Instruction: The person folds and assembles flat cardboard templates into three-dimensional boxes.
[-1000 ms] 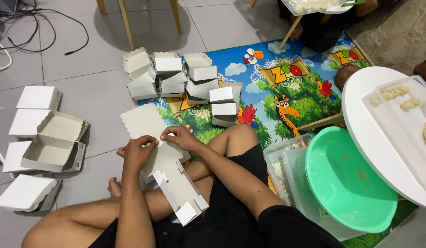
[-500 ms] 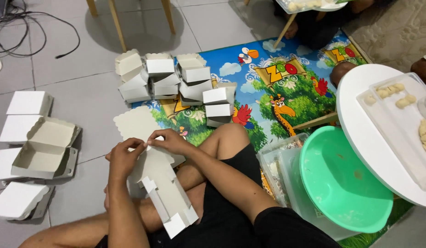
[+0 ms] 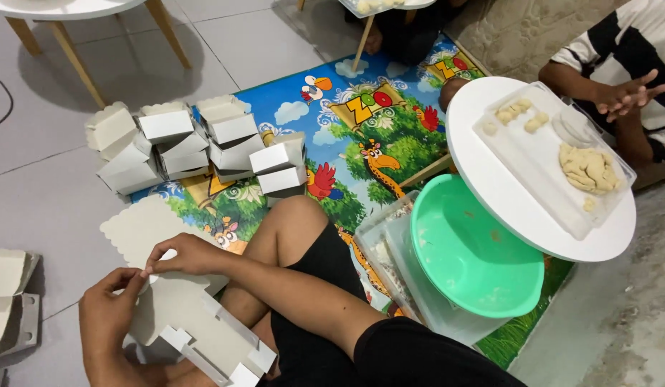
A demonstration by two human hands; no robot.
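Since a second ago: both hands and the flat cardboard box blank (image 3: pixel 182 315) sit lower and further left in view; the round white bench (image 3: pixel 512 201) now shows in full.
Viewpoint: head camera looking down at a person seated cross-legged on a grey tiled floor (image 3: pixel 53 193), partly on a colourful animal-print play mat (image 3: pixel 375 129).
Left hand (image 3: pixel 110 315): fingers curled under the near left edge of the blank, thumb on top, pinching it closed.
Right hand (image 3: pixel 185 254): fingers bent and pinched shut on a flap at the blank's upper left, fingertips touching the left thumb.
Box blank: white, unfolded, resting over the lap, scalloped lid pointing away, notched tabs toward the body.
Doing this fold well: it looks best to crease along the scored line with both thumbs close together, keeping the panel flat so the tabs stay square.
Nearby: stack of finished white boxes (image 3: pixel 196 140) beyond the knee; more open boxes at the far left edge; mint-green basin (image 3: pixel 476 258) just under the bench's rim.
On the bench: clear tray (image 3: pixel 540 172) with pale dough pieces.
Another person: hands (image 3: pixel 626 89) at top right, apart from the work.
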